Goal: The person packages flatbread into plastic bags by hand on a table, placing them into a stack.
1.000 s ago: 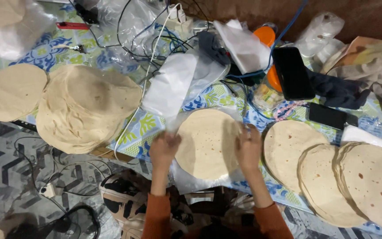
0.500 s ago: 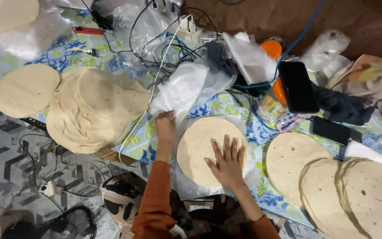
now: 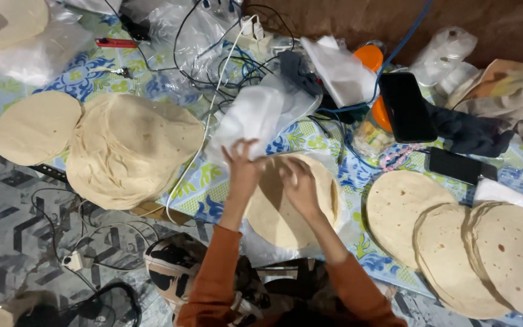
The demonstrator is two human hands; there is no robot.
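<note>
Resting hands (image 3: pixel 273 175) on bagged flatbread stack (image 3: pixel 286 212).

1. Clear plastic bag (image 3: pixel 31 39), upper left of the frame, crumpled, holding pale round flatbreads.
2. White translucent plastic bag (image 3: pixel 252 118), centre, just above the hands.
3. Smartphone (image 3: pixel 407 106), upper right of centre, black rectangle, screen dark.
4. Second phone (image 3: pixel 458 165), right of centre, smaller black rectangle, screen dark.
5. Crumpled clear bag (image 3: pixel 449 51), upper right.

Both arms fwd; L hand (image 3: pixel 241 166) fingers spread, R hand (image 3: pixel 298 183) curled, palms down, close together
</note>
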